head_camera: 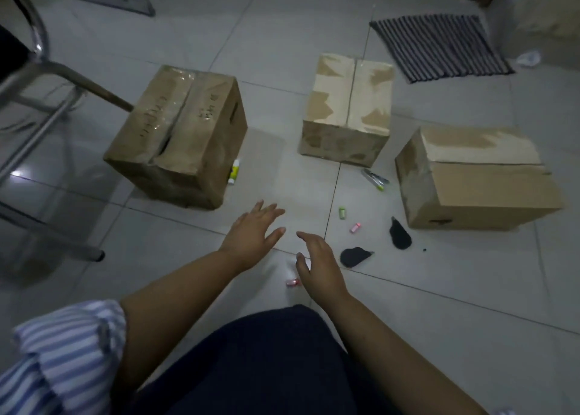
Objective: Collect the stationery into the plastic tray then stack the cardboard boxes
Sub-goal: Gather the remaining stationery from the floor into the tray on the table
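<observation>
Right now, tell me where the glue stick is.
In the head view the glue stick lies on the floor left of centre, close beside the right-hand face of the leftmost cardboard box, beyond the left hand.

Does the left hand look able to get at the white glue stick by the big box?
Probably yes. The left hand is open and empty, and only bare floor lies between it and the glue stick, which rests against the side of the left cardboard box, its near side uncovered.
</observation>
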{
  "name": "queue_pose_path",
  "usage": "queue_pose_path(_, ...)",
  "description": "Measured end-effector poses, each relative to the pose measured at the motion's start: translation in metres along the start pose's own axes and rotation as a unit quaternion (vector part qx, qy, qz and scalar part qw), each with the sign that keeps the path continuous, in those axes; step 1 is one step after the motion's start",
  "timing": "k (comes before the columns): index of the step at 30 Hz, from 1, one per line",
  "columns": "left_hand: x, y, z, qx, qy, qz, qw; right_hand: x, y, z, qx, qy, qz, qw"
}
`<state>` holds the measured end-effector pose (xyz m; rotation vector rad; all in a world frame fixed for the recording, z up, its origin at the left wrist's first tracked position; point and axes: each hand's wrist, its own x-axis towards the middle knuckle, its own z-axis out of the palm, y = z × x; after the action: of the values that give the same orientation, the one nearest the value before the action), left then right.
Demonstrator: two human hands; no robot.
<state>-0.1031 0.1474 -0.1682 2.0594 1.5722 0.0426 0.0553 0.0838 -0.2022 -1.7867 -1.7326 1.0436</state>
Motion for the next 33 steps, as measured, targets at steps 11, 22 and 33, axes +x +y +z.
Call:
queue_pose_path(11,0.095,-0.05,0.089,0.071,-0.021,0.071,0.995,0.061,0.109,0.076,-0.113,-0.065,-0.064,0.989)
queue_pose_path(22,0.085,-0.042,0.13,-0.107,-0.059,0.036,0.992,0.045,0.138,0.104,-0.149,-0.133,-0.045,0.979)
queue_pose_path(33,0.098,-0.027,0.144,-0.592,-0.136,-0.257,0.752,0.088,0.12,0.067,-0.004,0.084,-0.048,0.995)
